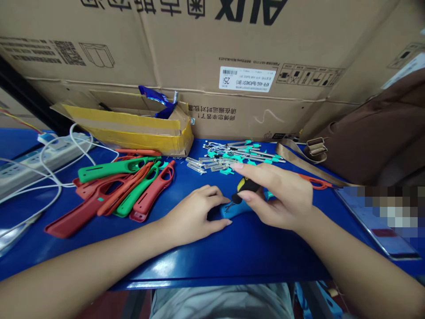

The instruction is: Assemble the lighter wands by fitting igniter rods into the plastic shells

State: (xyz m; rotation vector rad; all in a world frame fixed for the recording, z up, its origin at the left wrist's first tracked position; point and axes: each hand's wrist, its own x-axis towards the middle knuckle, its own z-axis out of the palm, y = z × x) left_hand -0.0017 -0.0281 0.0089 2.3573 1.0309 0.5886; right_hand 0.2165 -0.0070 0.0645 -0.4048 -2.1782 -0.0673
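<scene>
My right hand [275, 195] grips a small screwdriver with a black and yellow handle [246, 185], its tip angled down to the left onto a blue plastic piece [234, 210] lying on the blue table [212, 252]. My left hand [195, 212] rests on the table with fingers curled over the left end of that blue piece, holding it down. Much of the blue piece is hidden under both hands.
A pile of red, orange and green plastic handle shells [119, 186] lies left. Metal tubes with teal fittings [232, 159] lie behind the hands. An open taped carton [133, 124], a power strip with white cables [43, 155], a brown bag with strap [372, 133] and an orange shell [315, 181] surround them.
</scene>
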